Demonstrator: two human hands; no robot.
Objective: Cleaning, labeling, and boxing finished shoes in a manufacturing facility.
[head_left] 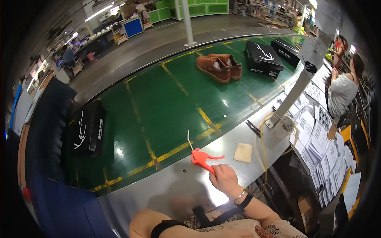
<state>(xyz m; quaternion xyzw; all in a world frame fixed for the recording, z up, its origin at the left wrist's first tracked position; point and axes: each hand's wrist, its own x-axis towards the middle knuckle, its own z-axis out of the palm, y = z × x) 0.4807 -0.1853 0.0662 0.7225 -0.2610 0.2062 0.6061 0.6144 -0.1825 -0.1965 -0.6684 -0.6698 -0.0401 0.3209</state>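
My right hand point(224, 178) is closed around the handle of a red air blow gun point(201, 158) with a thin pale nozzle. The gun is held over the metal ledge, its nozzle pointing toward the green conveyor belt point(166, 115). To its right on the ledge lies a pale square sponge point(243, 152). My left arm is bent at the lower edge, and its hand does not show. Farther along the belt stands a pair of brown shoes point(218, 67), with a black shoebox point(264, 58) beside them.
Another black shoebox point(89, 129) sits on the belt at the left. A post point(291, 91) rises from the ledge beside a tape roll point(283, 127) and a yellow hose point(263, 146). Paper stacks point(319, 150) cover the right side, where a person point(343, 93) works.
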